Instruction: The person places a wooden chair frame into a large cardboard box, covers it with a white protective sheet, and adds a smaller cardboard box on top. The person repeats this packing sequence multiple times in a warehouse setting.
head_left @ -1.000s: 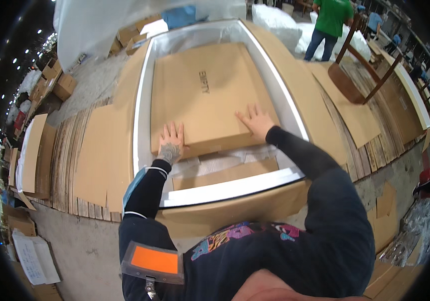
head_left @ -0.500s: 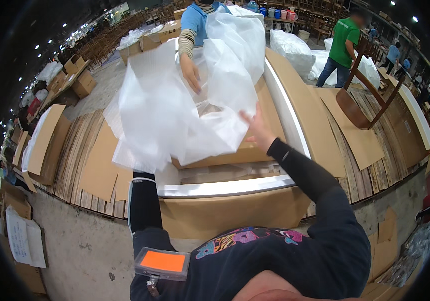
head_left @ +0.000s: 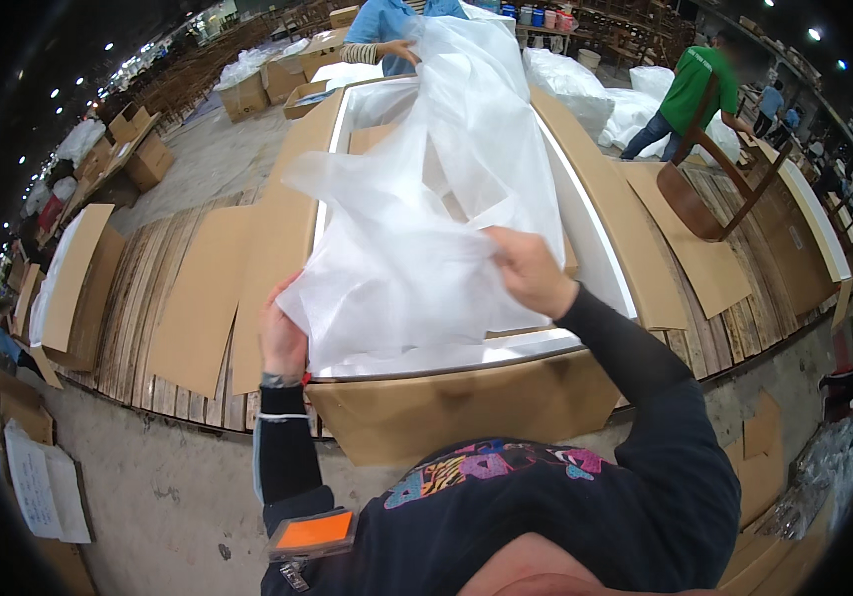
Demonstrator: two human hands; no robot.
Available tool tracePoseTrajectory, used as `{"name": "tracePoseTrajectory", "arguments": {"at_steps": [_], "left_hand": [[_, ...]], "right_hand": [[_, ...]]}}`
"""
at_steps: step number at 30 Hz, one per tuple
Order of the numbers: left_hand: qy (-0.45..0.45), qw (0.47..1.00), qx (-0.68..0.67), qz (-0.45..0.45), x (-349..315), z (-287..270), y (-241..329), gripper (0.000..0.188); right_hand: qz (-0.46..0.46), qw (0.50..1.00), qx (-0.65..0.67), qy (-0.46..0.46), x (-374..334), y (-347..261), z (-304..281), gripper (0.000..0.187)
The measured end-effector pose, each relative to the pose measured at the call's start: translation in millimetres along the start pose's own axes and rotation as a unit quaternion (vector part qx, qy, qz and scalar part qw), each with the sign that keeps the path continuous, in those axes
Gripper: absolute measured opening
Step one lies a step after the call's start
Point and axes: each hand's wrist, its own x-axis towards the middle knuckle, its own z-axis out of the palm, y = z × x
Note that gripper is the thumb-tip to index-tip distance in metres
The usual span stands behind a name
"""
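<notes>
A thin white foam sheet (head_left: 396, 288) lies crumpled and draped over an open cardboard box (head_left: 466, 412). White foam panels (head_left: 600, 268) line the inside of the box walls. My left hand (head_left: 284, 338) grips the sheet's edge at the near left corner of the box. Closed on the sheet too, my right hand (head_left: 536, 273) is over the near right part of the box; its fingertips are partly hidden. Brown cardboard shows beneath the sheet, and the rest of the contents is covered.
Across the box, a person in a blue shirt (head_left: 372, 25) touches the sheet's far end. The box rests on a wooden slatted platform (head_left: 173, 288) with loose cardboard (head_left: 203, 278) beside it. A brown wooden chair (head_left: 690, 204) and a person in green (head_left: 690, 89) are at the right.
The billowing sheet has come down lower over the box's near end. My left hand has come into sight at its edge, and my right hand has closed on it. The co-worker's hand has drawn back.
</notes>
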Motion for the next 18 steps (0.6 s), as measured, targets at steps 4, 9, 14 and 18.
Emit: {"name": "tracePoseTrajectory", "arguments": {"at_steps": [4, 9, 14, 18], "left_hand": [[0.164, 0.945, 0.246, 0.137, -18, -20, 33, 0.043], [0.017, 0.994, 0.037, 0.097, 6, 53, 82, 0.084], [-0.291, 0.918, -0.211, -0.168, 15, 154, 116, 0.102], [-0.275, 0.957, 0.027, -0.085, -50, 209, 81, 0.093]], "right_hand": [[0.016, 0.997, -0.057, -0.045, -13, -35, -49, 0.030], [-0.134, 0.983, -0.099, -0.081, -16, -90, -83, 0.022], [-0.247, 0.932, -0.199, -0.173, -29, -122, -93, 0.015], [-0.251, 0.912, -0.201, -0.255, -40, -125, -97, 0.015]]}}
